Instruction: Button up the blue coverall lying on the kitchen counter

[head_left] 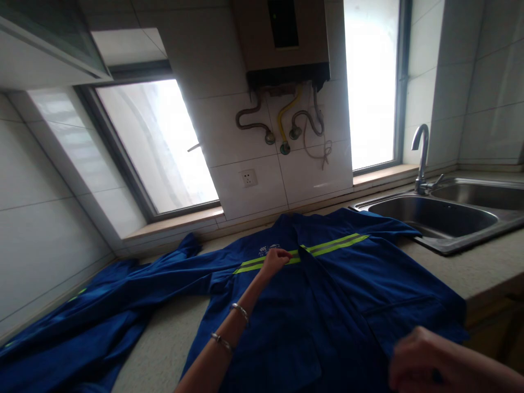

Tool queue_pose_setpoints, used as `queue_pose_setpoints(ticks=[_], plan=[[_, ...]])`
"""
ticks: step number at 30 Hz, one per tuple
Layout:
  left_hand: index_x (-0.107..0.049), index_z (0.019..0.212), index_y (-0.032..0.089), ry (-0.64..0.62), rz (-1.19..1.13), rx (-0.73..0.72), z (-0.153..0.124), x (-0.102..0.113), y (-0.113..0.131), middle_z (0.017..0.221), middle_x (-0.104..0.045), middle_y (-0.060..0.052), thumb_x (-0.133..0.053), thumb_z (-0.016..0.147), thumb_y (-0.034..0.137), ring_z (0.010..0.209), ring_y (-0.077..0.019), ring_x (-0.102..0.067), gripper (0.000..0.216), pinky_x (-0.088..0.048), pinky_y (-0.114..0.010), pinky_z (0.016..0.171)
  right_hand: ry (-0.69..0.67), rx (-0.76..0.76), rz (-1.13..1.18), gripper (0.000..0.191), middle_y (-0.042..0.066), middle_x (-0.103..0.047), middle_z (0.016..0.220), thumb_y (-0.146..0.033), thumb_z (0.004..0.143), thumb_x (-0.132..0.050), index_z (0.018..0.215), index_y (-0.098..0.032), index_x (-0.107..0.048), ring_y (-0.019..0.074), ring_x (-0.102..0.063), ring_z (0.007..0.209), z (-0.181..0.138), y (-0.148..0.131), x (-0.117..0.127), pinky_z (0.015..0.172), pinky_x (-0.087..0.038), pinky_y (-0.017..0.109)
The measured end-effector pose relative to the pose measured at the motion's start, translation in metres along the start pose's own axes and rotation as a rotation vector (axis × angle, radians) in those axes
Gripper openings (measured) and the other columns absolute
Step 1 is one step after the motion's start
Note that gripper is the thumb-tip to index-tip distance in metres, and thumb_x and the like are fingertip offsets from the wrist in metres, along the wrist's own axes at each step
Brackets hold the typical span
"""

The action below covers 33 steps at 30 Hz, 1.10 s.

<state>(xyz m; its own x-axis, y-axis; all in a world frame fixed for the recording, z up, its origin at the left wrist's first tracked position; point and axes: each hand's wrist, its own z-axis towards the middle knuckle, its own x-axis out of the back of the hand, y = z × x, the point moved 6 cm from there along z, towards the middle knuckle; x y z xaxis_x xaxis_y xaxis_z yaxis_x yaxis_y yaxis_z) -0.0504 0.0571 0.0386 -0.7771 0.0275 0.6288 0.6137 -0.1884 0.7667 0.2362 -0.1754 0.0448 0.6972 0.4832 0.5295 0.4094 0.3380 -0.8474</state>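
Note:
A blue work jacket (339, 273) lies spread face up on the countertop, its front edges loosely together. A yellow-green and grey reflective stripe runs across its chest, with a small white logo above the stripe on the left side. Over the stripe, close to the front edge, is my left hand (277, 258), fingers drawn together in a pinch. Whether cloth is between those fingertips I cannot make out. My right hand (421, 357) is at the lower right by the jacket's bottom corner, curled and smeared by motion; its fingertips are hidden.
More blue clothing (102, 316) with yellow-green strips lies on the countertop (172, 327) at the left. A steel double sink (446, 218) with a faucet (421, 158) stands at the right. A water heater with pipes hangs on the tiled wall between two windows.

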Motion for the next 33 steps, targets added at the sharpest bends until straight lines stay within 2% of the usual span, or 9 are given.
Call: queue_pose_setpoints(ticks=[3, 6, 9, 12, 16, 19, 24, 28, 33], plan=[[-0.074, 0.079, 0.011, -0.195, 0.076, -0.12, -0.01, -0.014, 0.008, 0.072, -0.069, -0.002, -0.055, 0.064, 0.015, 0.068, -0.016, -0.06, 0.025, -0.045, -0.024, 0.065, -0.015, 0.163, 0.004, 0.024, 0.004, -0.066, 0.088, -0.035, 0.089, -0.05, 0.099, -0.021, -0.067, 0.0119, -0.064, 0.063, 0.058, -0.057, 0.021, 0.049, -0.048, 0.017], [-0.073, 0.073, 0.011, -0.286, 0.112, -0.213, -0.019, -0.027, 0.016, 0.065, -0.066, -0.001, -0.053, 0.066, 0.018, 0.063, -0.0145, -0.056, 0.023, -0.04, -0.022, 0.058, 0.04, 0.371, -0.127, 0.023, 0.004, -0.066, 0.084, -0.022, 0.087, -0.048, 0.099, -0.017, -0.067, 0.0113, -0.062, 0.065, 0.136, -0.08, 0.028, 0.055, -0.047, 0.018], [-0.072, 0.071, 0.01, -0.316, 0.095, -0.28, -0.021, -0.032, 0.019, 0.064, -0.064, 0.0, -0.051, 0.068, 0.018, 0.06, -0.0133, -0.053, 0.022, -0.037, -0.021, 0.055, -0.109, 0.54, -0.372, 0.029, 0.002, -0.067, 0.083, -0.002, 0.073, -0.048, 0.082, -0.017, -0.071, 0.0131, -0.061, 0.079, 0.205, -0.056, 0.012, 0.077, -0.046, 0.023], [-0.073, 0.079, 0.012, -0.372, 0.062, -0.289, -0.019, -0.033, 0.015, 0.073, -0.067, -0.002, -0.049, 0.067, 0.015, 0.066, -0.0142, -0.056, 0.026, -0.039, -0.022, 0.061, -0.292, 0.548, -0.479, 0.039, 0.0, -0.067, 0.081, 0.004, 0.064, -0.043, 0.081, -0.017, -0.072, 0.0126, -0.059, 0.077, 0.244, -0.013, 0.001, 0.077, -0.044, 0.023], [-0.072, 0.08, 0.012, -0.384, 0.078, -0.282, -0.016, -0.031, 0.011, 0.076, -0.068, -0.002, -0.045, 0.063, 0.009, 0.071, -0.0144, -0.057, 0.033, -0.041, -0.023, 0.067, -0.237, 0.59, -0.507, 0.046, 0.001, -0.064, 0.085, 0.005, 0.06, -0.042, 0.085, -0.018, -0.073, 0.0135, -0.057, 0.08, 0.249, 0.01, 0.01, 0.077, -0.042, 0.024], [-0.071, 0.081, 0.012, -0.39, 0.121, -0.265, -0.017, -0.031, 0.01, 0.074, -0.066, -0.001, -0.042, 0.06, 0.005, 0.066, -0.0124, -0.054, 0.038, -0.039, -0.021, 0.061, -0.151, 0.575, -0.495, 0.046, 0.001, -0.059, 0.089, 0.003, 0.058, -0.043, 0.085, -0.019, -0.073, 0.0127, -0.055, 0.079, 0.239, 0.011, 0.022, 0.075, -0.042, 0.023], [-0.07, 0.089, 0.012, -0.371, 0.171, -0.322, -0.026, -0.031, 0.024, 0.074, -0.064, 0.0, -0.049, 0.071, 0.011, 0.065, -0.0118, -0.053, 0.027, -0.038, -0.021, 0.059, -0.166, 0.556, -0.426, 0.041, 0.003, -0.057, 0.098, 0.004, 0.058, -0.044, 0.081, -0.017, -0.071, 0.013, -0.056, 0.086, 0.229, 0.007, 0.034, 0.08, -0.042, 0.024], [-0.069, 0.099, 0.015, -0.395, 0.134, -0.442, -0.039, -0.039, 0.046, 0.084, -0.066, -0.001, -0.059, 0.081, 0.031, 0.073, -0.0145, -0.057, 0.026, -0.042, -0.023, 0.066, -0.201, 0.546, -0.412, 0.036, 0.004, -0.057, 0.112, 0.003, 0.065, -0.051, 0.087, -0.017, -0.071, 0.0138, -0.057, 0.09, 0.226, 0.008, 0.038, 0.08, -0.043, 0.024], [-0.071, 0.094, 0.018, -0.405, 0.238, -0.569, -0.051, -0.05, 0.064, 0.104, -0.065, -0.005, -0.056, 0.086, 0.028, 0.091, -0.0176, -0.06, 0.02, -0.045, -0.026, 0.084, -0.202, 0.52, -0.401, 0.024, 0.004, -0.058, 0.108, -0.005, 0.074, -0.058, 0.092, -0.017, -0.07, 0.0126, -0.057, 0.085, 0.227, 0.016, 0.041, 0.079, -0.044, 0.024]])
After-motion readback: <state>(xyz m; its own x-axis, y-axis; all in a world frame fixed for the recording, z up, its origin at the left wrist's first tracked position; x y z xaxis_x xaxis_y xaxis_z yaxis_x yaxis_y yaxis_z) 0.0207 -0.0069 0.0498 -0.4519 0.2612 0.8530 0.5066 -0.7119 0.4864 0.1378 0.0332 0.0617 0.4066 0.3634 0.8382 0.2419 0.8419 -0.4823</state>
